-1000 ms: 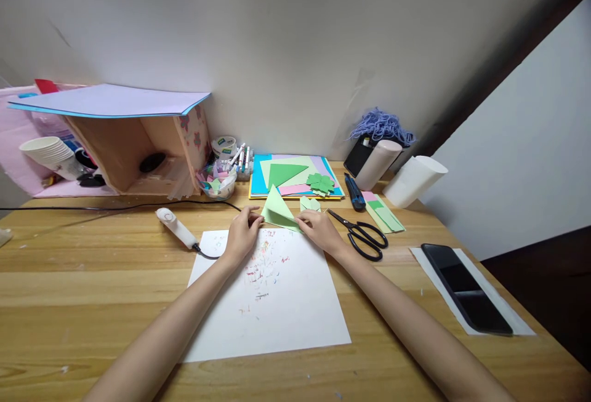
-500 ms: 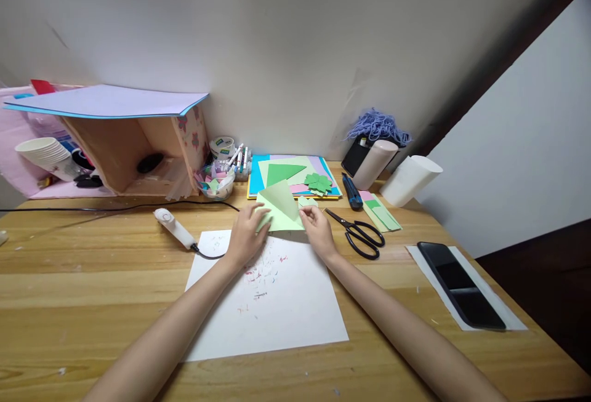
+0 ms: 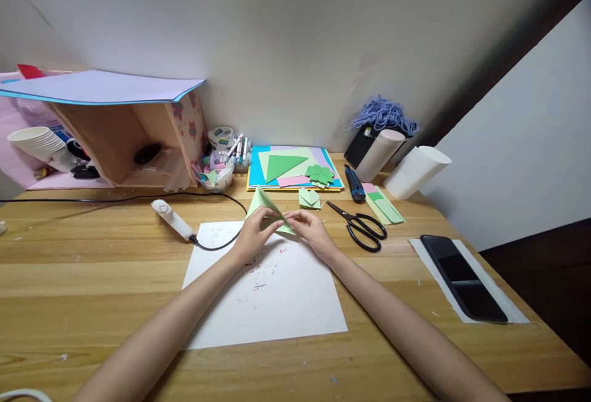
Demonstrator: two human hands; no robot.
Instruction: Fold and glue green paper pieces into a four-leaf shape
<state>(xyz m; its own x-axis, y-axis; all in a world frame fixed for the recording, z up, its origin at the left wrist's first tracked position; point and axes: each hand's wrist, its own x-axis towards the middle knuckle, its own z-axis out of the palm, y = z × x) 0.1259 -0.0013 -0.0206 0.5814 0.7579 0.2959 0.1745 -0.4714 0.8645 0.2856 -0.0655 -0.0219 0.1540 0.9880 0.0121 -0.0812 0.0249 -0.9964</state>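
Note:
A pale green sheet of folding paper (image 3: pixel 259 201), creased into a tent-like triangle, is held up over the far edge of a marked white sheet (image 3: pixel 277 309). On its left side my left hand (image 3: pixel 256 233) grips it, fingers behind and thumb in front. My right hand (image 3: pixel 310 229) pinches its right edge close to the left fingertips. Just beyond my right hand lies a small pale green folded paper heart (image 3: pixel 309 199). Black-handled scissors (image 3: pixel 360 226) rest on the wood to the right of that hand.
Behind are stacked coloured papers (image 3: pixel 256 171) with a green paper clover (image 3: pixel 319 175). A white corded tool (image 3: pixel 173 220) lies left, below an open box (image 3: pixel 124 137). On the right are a box cutter (image 3: pixel 354 183), paper strips (image 3: pixel 383 205), white rolls (image 3: pixel 418 171) and a phone (image 3: pixel 462 279).
The green paper has gone from a mostly flat, partly folded sheet to a raised, narrower triangle. My right hand has moved left towards my left hand, and the paper heart is uncovered.

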